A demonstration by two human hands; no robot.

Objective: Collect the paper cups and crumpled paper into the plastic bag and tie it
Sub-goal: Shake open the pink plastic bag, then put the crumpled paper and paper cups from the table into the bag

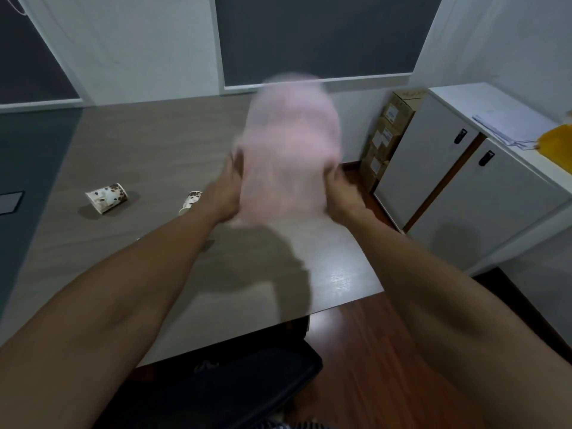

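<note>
Your left hand (221,193) and right hand (339,193) each grip a side of the pink bag (291,144), which is raised over the desk (154,144) and blurred, so you can't tell whether its mouth is open. If the film stays stuck together, the cups may glance off it. One cup (106,198) lies on its side well to your left; a second cup (190,202) lies just beside your left wrist, where a sweep of the forearm could probably roll it away. No crumpled paper shows. The desk's right edge runs close under your right arm, with floor (387,351) beyond, so work leftward, where there is room.
</note>
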